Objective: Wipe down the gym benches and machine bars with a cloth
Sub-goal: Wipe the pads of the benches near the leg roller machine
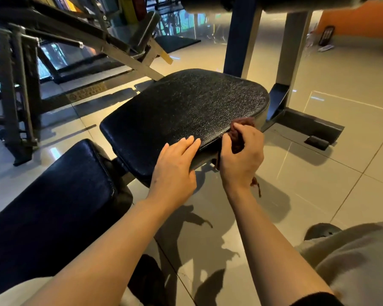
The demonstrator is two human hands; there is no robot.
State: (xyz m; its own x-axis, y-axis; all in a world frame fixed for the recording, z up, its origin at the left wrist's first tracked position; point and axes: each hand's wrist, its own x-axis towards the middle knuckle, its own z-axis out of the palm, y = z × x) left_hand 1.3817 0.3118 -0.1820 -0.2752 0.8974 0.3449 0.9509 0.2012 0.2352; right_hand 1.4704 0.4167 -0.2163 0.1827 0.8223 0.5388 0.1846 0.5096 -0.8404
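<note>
A black padded bench seat [186,107] fills the middle of the head view, with a second black pad [53,195] below it to the left. My left hand [175,166] rests on the seat's near edge with its fingers straight on top and the thumb under the rim. My right hand [241,157] grips a dark red cloth [239,133] against the seat's near right edge. A loose end of the cloth hangs below my wrist.
Blue and grey upright posts [241,40] of the machine stand behind the seat, with a black foot bar [307,127] on the tiled floor. Another grey machine frame [75,40] stands to the left. A dark round object [323,230] lies by my knee.
</note>
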